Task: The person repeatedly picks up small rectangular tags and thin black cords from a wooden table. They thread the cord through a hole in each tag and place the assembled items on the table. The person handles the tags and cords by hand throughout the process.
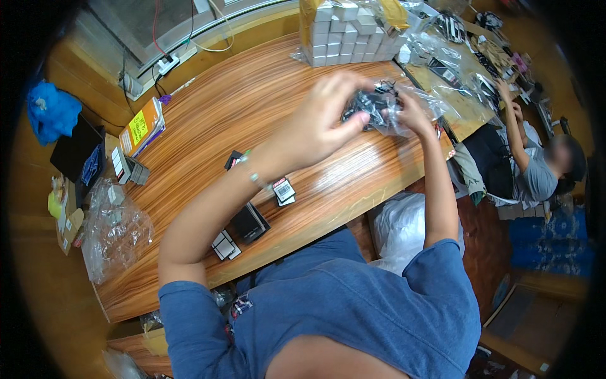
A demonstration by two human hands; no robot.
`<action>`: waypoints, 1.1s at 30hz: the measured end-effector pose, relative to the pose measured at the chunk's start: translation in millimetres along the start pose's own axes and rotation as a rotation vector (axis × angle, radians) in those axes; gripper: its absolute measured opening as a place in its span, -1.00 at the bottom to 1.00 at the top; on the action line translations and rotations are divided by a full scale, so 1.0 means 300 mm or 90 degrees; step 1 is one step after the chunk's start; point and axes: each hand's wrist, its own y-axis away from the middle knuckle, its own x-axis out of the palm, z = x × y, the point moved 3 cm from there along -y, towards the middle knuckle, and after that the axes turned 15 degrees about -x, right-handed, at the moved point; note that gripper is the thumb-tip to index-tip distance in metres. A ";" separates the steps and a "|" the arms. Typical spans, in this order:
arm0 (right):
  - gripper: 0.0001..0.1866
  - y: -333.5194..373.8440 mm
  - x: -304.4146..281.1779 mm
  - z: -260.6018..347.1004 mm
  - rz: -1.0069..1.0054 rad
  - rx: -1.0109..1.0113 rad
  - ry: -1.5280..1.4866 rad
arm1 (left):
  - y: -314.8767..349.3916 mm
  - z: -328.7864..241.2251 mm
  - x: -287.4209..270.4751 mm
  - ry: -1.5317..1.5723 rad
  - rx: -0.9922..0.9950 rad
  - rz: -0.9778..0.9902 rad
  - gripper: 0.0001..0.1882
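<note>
- Crumpled clear plastic sheet lies at the wooden table's 8 o'clock edge, well apart from both hands.
- Small black labelled boxes sit near the front edge, under the left forearm.
- Left hand, raised above the table, fingers pressed together, pinching the near end of the clear plastic bag of small black parts.
- The bag lies at 3 o'clock from the left hand, long axis running left to right, held between both hands.
- Right hand grips the bag's far side, fingers closed on the plastic.
- Stack of white boxes stands at 12 o'clock, clear of the hands.
</note>
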 end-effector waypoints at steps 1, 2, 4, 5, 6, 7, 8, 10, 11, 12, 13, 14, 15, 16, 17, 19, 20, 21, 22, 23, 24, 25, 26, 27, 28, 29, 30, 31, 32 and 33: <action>-0.36 -0.003 0.018 -0.007 0.003 -0.059 0.099 | -0.017 0.083 0.081 -0.110 -0.039 0.046 -0.42; -0.37 -0.021 0.036 -0.063 0.072 -0.025 0.110 | -0.029 0.171 0.157 -0.221 -0.081 0.089 -0.35; -0.37 -0.033 0.084 -0.018 0.086 -0.080 0.058 | -0.057 0.371 0.253 -0.221 -0.356 0.207 -0.26; -0.38 -0.037 0.104 0.001 0.096 -0.106 0.033 | -0.066 0.458 0.292 -0.141 -0.360 0.203 -0.24; -0.40 -0.053 0.126 -0.016 0.128 -0.097 0.000 | -0.076 0.537 0.321 -0.064 -0.359 0.197 -0.22; -0.44 -0.061 0.122 -0.049 0.097 -0.089 0.037 | -0.105 0.554 0.350 0.010 -0.342 0.203 -0.19; -0.48 -0.071 0.122 -0.080 0.066 -0.078 0.075 | -0.126 0.528 0.378 -0.005 -0.328 0.202 -0.18; -0.60 -0.092 0.122 -0.098 0.054 -0.082 0.182 | -0.138 0.483 0.431 -0.035 -0.310 0.191 -0.16; -0.61 -0.105 0.108 -0.064 0.074 -0.052 0.202 | -0.132 0.479 0.438 -0.070 -0.316 0.171 -0.16; -0.62 -0.121 0.083 -0.029 0.094 -0.024 0.221 | -0.124 0.476 0.442 -0.105 -0.322 0.150 -0.16; -0.62 -0.124 0.064 -0.011 0.110 0.007 0.243 | -0.122 0.473 0.446 -0.139 -0.322 0.130 -0.15; -0.64 -0.142 0.042 -0.028 0.131 -0.021 0.251 | -0.128 0.486 0.452 -0.097 -0.320 0.117 -0.17; -0.65 -0.146 0.026 -0.027 0.176 -0.031 0.233 | -0.130 0.495 0.450 -0.078 -0.319 0.102 -0.17; -0.65 -0.154 0.006 -0.004 0.222 -0.043 0.212 | -0.125 0.512 0.444 -0.062 -0.324 0.087 -0.17; -0.66 -0.156 -0.027 0.025 0.268 -0.052 0.194 | -0.126 0.516 0.445 -0.042 -0.324 0.072 -0.17; -0.69 -0.147 -0.102 0.113 0.240 0.014 0.047 | -0.124 0.532 0.446 -0.037 -0.322 0.054 -0.19; -0.72 -0.159 -0.125 0.103 0.188 -0.074 0.110 | -0.125 0.547 0.446 -0.025 -0.301 0.054 -0.21; -0.72 -0.172 -0.139 0.117 0.213 -0.090 0.075 | -0.125 0.561 0.446 -0.013 -0.281 0.053 -0.23; -0.73 -0.183 -0.172 0.156 0.238 -0.104 0.039 | -0.126 0.565 0.449 -0.023 -0.282 0.058 -0.26; -0.73 -0.196 -0.199 0.197 0.266 -0.121 0.004 | -0.125 0.568 0.447 -0.034 -0.284 0.059 -0.29; -0.74 -0.209 -0.224 0.218 0.204 -0.092 -0.005 | -0.123 0.572 0.444 -0.045 -0.287 0.060 -0.33; -0.74 -0.222 -0.248 0.213 0.199 -0.104 0.027 | -0.134 0.569 0.453 -0.033 -0.309 0.071 -0.34; -0.75 -0.227 -0.275 0.211 0.187 -0.116 0.048 | -0.145 0.567 0.460 -0.020 -0.332 0.083 -0.35; -0.76 -0.226 -0.304 0.211 0.175 -0.128 0.069 | -0.155 0.564 0.466 -0.008 -0.354 0.094 -0.36; -0.75 -0.234 -0.319 0.220 0.165 -0.099 0.021 | -0.154 0.577 0.463 0.000 -0.363 0.099 -0.35; -0.75 -0.240 -0.337 0.230 0.155 -0.070 -0.027 | -0.153 0.588 0.461 0.007 -0.371 0.103 -0.34; -0.75 -0.256 -0.357 0.225 0.163 -0.049 -0.031 | -0.149 0.599 0.458 0.016 -0.379 0.107 -0.33; -0.75 -0.261 -0.371 0.243 0.156 -0.056 -0.010 | -0.145 0.593 0.448 0.001 -0.361 0.095 -0.32; -0.75 -0.266 -0.388 0.269 0.150 -0.063 0.012 | -0.142 0.588 0.438 -0.013 -0.343 0.084 -0.31; -0.75 -0.271 -0.405 0.290 0.143 -0.069 0.033 | -0.139 0.582 0.426 -0.027 -0.325 0.072 -0.30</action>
